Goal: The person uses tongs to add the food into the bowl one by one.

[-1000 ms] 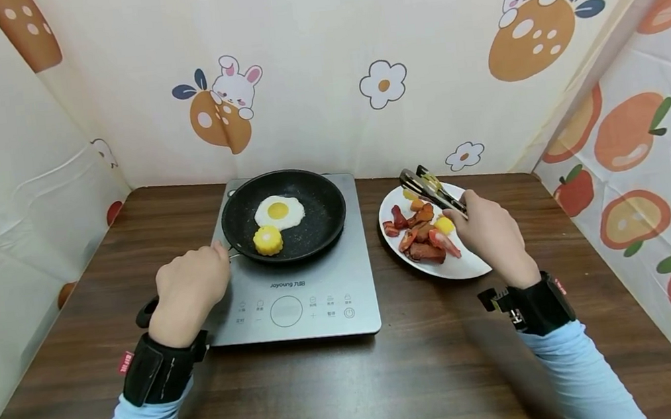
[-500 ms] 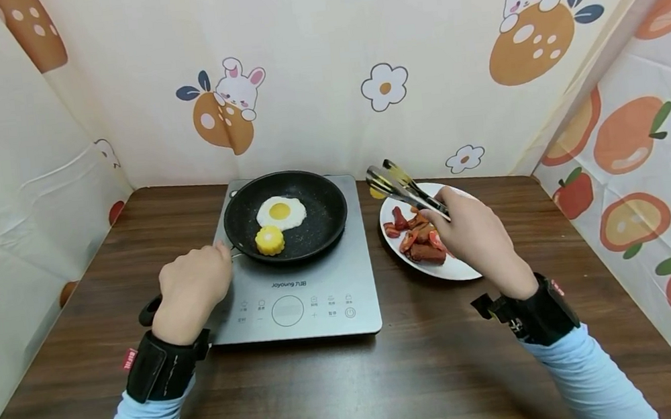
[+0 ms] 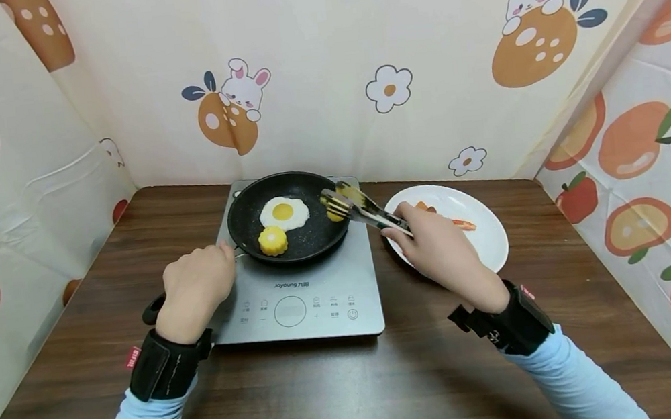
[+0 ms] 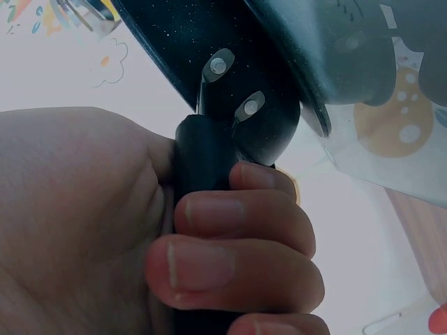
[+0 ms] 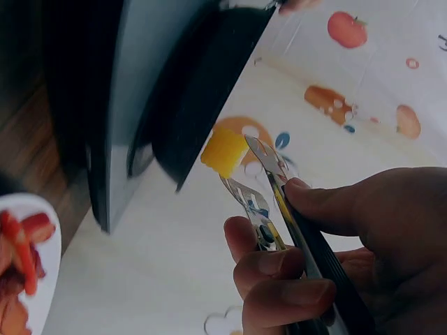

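Right fingers point(image 5: 283, 289) gripping tongs point(image 3: 370, 215), corn point(image 5: 224, 152) at far end (centre), left fingers point(image 4: 241, 269) round pan handle point(image 4: 202, 153), surface point(image 3: 341, 398) below, wall point(image 3: 326, 109) above.

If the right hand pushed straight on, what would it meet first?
Probably the frying pan: the tongs, holding corn, reach over its right side; depth is unclear, so its floor or far wall could come first.

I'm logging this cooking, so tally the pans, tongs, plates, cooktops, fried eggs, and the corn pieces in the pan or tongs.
Pan: 1
Tongs: 1
Plate: 1
Cooktop: 1
Fried egg: 1
Corn pieces: 2, one in the pan, one in the tongs
Total: 7
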The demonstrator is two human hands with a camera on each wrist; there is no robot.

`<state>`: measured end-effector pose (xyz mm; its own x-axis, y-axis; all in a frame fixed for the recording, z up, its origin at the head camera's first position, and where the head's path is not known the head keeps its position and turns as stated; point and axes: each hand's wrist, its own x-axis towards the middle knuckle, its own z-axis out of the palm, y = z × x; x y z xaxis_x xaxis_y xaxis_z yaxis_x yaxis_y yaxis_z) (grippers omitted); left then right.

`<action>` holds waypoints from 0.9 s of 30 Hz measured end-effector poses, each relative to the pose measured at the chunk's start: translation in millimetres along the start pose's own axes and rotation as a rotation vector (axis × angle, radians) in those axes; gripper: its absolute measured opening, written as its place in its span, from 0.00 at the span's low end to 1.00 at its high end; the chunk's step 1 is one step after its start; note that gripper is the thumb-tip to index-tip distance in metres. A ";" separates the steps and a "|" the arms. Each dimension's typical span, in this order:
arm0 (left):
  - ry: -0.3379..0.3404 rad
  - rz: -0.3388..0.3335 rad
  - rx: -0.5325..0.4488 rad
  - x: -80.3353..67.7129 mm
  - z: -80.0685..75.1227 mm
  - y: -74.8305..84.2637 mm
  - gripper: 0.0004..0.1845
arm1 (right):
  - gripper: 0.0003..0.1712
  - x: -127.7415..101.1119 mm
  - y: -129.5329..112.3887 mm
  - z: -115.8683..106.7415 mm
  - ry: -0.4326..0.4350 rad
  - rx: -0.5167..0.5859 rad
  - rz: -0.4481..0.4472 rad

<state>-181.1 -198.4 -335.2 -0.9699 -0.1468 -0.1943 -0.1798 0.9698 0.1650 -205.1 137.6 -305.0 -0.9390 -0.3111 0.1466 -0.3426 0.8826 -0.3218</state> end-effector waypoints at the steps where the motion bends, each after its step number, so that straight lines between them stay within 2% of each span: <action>1: 0.000 0.000 -0.001 0.0 -0.2 0.0 0.35 | 0.14 0.8 -2.7 2.1 0.002 -0.009 -0.016; 11: -0.004 -0.004 -0.010 -1.0 -1.4 -0.7 0.35 | 0.16 10.8 -27.3 17.7 -0.079 -0.054 -0.070; 19: -0.006 -0.015 -0.008 -1.2 -1.0 1.2 0.34 | 0.16 17.4 -34.3 21.9 -0.108 -0.080 -0.107; 27: 0.005 -0.013 -0.014 -1.8 -1.7 0.9 0.34 | 0.16 20.8 -40.0 20.0 -0.153 -0.087 -0.100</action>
<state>-179.8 -197.6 -333.1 -0.9682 -0.1606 -0.1917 -0.1949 0.9649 0.1759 -211.6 88.8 -307.8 -0.8960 -0.4431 0.0281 -0.4372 0.8696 -0.2296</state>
